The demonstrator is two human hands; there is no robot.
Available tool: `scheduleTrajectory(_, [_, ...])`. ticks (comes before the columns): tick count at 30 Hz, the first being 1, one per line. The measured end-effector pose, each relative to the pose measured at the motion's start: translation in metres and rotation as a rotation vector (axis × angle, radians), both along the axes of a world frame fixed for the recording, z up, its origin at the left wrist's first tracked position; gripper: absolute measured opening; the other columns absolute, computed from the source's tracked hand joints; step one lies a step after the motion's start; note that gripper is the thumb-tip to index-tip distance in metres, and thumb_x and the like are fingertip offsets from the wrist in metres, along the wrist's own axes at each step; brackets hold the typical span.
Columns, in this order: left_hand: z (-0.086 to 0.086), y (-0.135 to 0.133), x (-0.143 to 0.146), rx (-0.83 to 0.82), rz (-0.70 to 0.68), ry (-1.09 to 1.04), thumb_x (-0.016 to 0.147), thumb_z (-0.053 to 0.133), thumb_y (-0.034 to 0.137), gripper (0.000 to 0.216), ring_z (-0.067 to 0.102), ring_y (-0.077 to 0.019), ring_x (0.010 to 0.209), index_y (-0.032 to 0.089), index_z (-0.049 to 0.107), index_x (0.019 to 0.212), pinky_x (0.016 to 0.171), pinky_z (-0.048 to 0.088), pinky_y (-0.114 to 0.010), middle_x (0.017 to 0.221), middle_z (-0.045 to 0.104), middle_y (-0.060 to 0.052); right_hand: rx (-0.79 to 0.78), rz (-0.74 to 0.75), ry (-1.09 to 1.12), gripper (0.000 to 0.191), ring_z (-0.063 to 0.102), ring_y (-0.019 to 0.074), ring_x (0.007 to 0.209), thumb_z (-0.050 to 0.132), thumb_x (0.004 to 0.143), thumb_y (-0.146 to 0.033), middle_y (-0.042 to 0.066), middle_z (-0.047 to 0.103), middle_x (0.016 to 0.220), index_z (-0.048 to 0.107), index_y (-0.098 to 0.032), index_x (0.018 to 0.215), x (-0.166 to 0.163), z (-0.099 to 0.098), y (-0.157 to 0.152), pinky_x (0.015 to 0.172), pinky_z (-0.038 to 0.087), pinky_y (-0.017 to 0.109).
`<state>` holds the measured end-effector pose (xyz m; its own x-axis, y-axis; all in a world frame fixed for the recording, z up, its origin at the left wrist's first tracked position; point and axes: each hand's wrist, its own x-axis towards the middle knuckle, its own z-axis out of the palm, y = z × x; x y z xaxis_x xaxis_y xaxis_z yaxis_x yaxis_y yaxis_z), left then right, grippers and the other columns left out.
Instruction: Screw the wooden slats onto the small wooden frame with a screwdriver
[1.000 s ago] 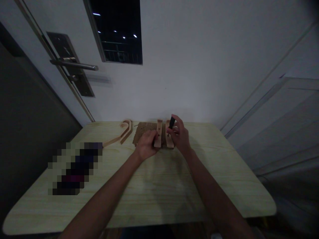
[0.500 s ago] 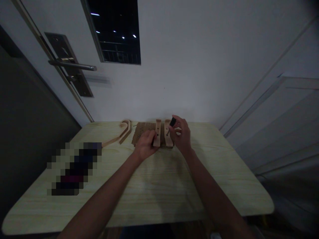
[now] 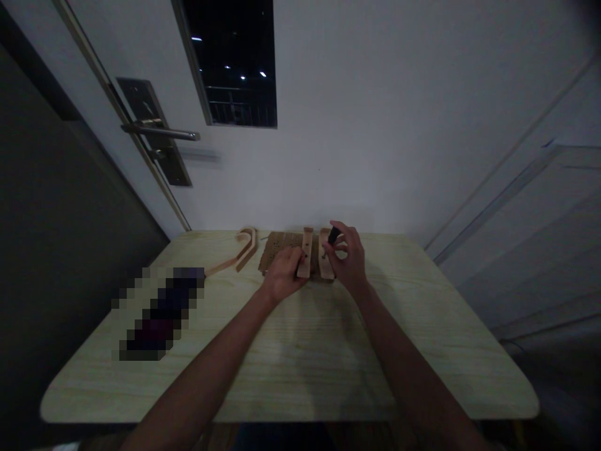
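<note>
Tool tip at risk of slipping from wooden piece

A thin tool (image 3: 333,235) with a black handle is gripped between the bent fingers and thumb of the right hand (image 3: 348,257). Its shaft is held at a tilt, directed down at the right wooden piece (image 3: 326,270); whether the tip is seated in a hole or screw there cannot be made out. By the left hand (image 3: 283,272), the left wooden piece (image 3: 305,266) is touched along its near-left edge; its fingers are curled, but whether the piece is truly clasped or merely pressed is not shown. Both pieces are laid side by side, a gap between them, across a brown board (image 3: 277,243) on the table (image 3: 300,363).

If the tilt were kept under pressure, the tip could be skated off and the wood scratched. Because no left-hand finger is seen on the right piece, it could be twisted or shifted by the turning. The board could also be slid, being braced on one side only, and poor light could cause misalignment to be missed.
</note>
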<state>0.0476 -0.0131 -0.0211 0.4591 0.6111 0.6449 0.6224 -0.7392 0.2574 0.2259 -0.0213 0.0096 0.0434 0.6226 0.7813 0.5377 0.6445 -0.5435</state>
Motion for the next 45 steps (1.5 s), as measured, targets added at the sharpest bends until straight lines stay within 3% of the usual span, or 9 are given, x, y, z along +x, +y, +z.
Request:
scheduleTrajectory(5, [-0.0007,-0.0002,0.0003,-0.002,0.022,0.018,0.081,0.053,0.024,0.011,0.051,-0.0202,0.079,0.02,0.043,0.084,0.068,0.042,-0.031,0.08,0.054,-0.003,-0.024,0.084,0.002,0.041,0.057,0.0172,0.097,0.046,0.09,-0.031,0.009,0.054,0.116,0.046,-0.028,0.131,0.0015,0.0026,-0.0032,0.071,0.058,0.029])
scheduleTrajectory(7, [-0.0004,-0.0006,0.0,-0.009,0.018,0.027,0.081,0.052,0.024,0.011,0.051,-0.0206,0.08,0.02,0.043,0.085,0.068,0.041,-0.032,0.081,0.054,-0.004,-0.057,0.097,0.019,0.043,0.059,0.0161,0.093,0.046,0.091,-0.031,0.008,0.056,0.114,0.044,-0.028,0.134,0.0023,0.0007,-0.0024,0.071,0.058,0.029])
scheduleTrajectory(13, [0.0023,-0.0035,-0.0005,-0.03,0.019,0.062,0.083,0.053,0.026,0.011,0.051,-0.0221,0.082,0.02,0.044,0.086,0.07,0.042,-0.033,0.084,0.056,-0.005,-0.029,-0.044,0.057,0.042,0.055,0.0133,0.075,0.056,0.085,-0.034,0.004,0.055,0.093,0.052,-0.028,0.127,0.0034,-0.0036,0.0008,0.059,0.058,0.026])
scheduleTrajectory(18, [0.0034,-0.0046,-0.0003,-0.03,0.021,0.058,0.086,0.051,0.031,0.014,0.051,-0.0223,0.081,0.019,0.044,0.086,0.069,0.041,-0.033,0.083,0.055,-0.006,-0.031,0.061,0.032,0.052,0.059,0.0169,0.096,0.051,0.088,-0.03,0.008,0.058,0.116,0.039,-0.028,0.139,0.0039,-0.0014,-0.002,0.076,0.057,0.032])
scheduleTrajectory(20, [0.0036,-0.0043,-0.0003,-0.032,0.017,0.058,0.086,0.051,0.032,0.015,0.051,-0.0223,0.081,0.019,0.044,0.085,0.068,0.041,-0.033,0.083,0.055,-0.006,-0.063,0.115,0.035,0.053,0.062,0.0161,0.095,0.047,0.09,-0.028,0.008,0.06,0.117,0.034,-0.029,0.142,0.0039,-0.0016,-0.0024,0.079,0.057,0.032])
scheduleTrajectory(29, [0.0038,-0.0039,-0.0009,-0.041,0.01,0.062,0.085,0.052,0.029,0.012,0.051,-0.0218,0.081,0.02,0.044,0.085,0.069,0.041,-0.033,0.084,0.056,-0.006,-0.042,-0.032,0.097,0.04,0.054,0.0106,0.066,0.063,0.079,-0.032,0.003,0.057,0.092,0.054,-0.025,0.118,0.0007,-0.0022,0.0011,0.054,0.055,0.023])
scheduleTrajectory(37, [0.0036,-0.0034,-0.0007,-0.052,0.014,0.059,0.085,0.049,0.026,0.008,0.051,-0.0221,0.079,0.021,0.044,0.086,0.066,0.04,-0.033,0.082,0.056,-0.005,-0.072,0.051,0.045,0.042,0.063,0.0168,0.092,0.044,0.092,-0.033,0.008,0.061,0.113,0.04,-0.029,0.134,-0.0004,-0.002,-0.0025,0.071,0.058,0.03])
scheduleTrajectory(40, [0.004,-0.0035,-0.0007,-0.049,0.006,0.063,0.086,0.049,0.028,0.009,0.051,-0.0218,0.078,0.02,0.044,0.085,0.066,0.04,-0.032,0.082,0.056,-0.005,-0.067,0.044,0.072,0.044,0.064,0.0152,0.085,0.047,0.091,-0.032,0.007,0.062,0.109,0.039,-0.029,0.134,-0.0007,-0.0046,-0.0012,0.068,0.058,0.029])
scheduleTrajectory(45, [0.0046,-0.0043,-0.001,-0.022,0.024,0.059,0.087,0.051,0.034,0.015,0.051,-0.0214,0.078,0.02,0.044,0.085,0.066,0.04,-0.032,0.081,0.055,-0.005,-0.004,-0.048,0.058,0.036,0.057,0.0102,0.068,0.057,0.085,-0.033,0.004,0.06,0.102,0.052,-0.028,0.12,-0.0006,-0.0058,0.0007,0.056,0.056,0.023])
